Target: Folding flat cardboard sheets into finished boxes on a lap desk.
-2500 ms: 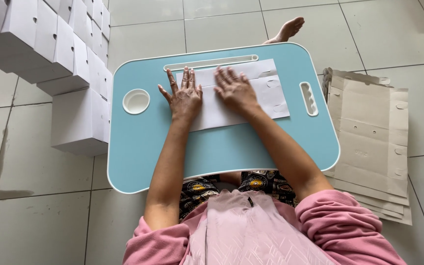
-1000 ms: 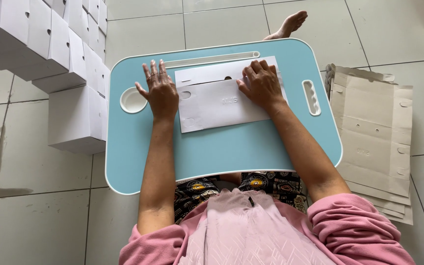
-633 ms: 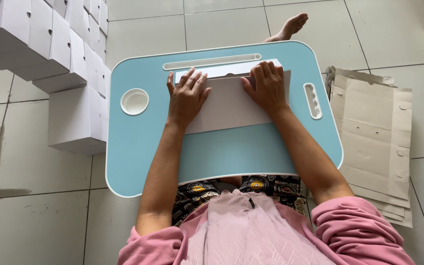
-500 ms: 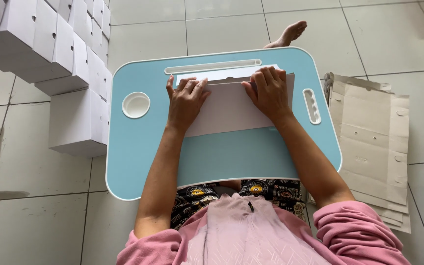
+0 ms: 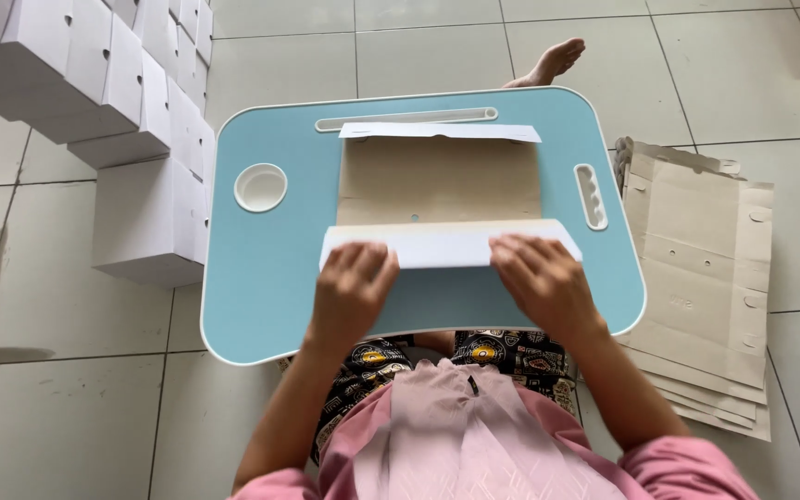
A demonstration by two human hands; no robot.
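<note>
- A flat cardboard sheet lies in the middle of the frame, on a light blue tabletop that sits over the person's lap.
- The sheet is brown on the inside and white on the outside. Its near flap is folded up toward the person, and a thin white flap shows at the far edge.
- The left hand rests on the left end of the near flap, fingers curled down over it. The grip is a soft press and pinch (not a tight fist).
- The right hand does the same on the right end of the flap, with fingers bent over the edge.
- The sheet looks light and thin. It seems stiff enough to stay flat, but it bends along its fold lines. I think it could crease or tear if pulled hard.
- The best place to hold it looks like the two ends of the flap, close to the fold, so it bends evenly.
- A round cup hollow sits at the left of the tabletop.
- White folded boxes are stacked at the upper left of the frame.
- More flat brown sheets lie on the tiled floor at the right.
</note>
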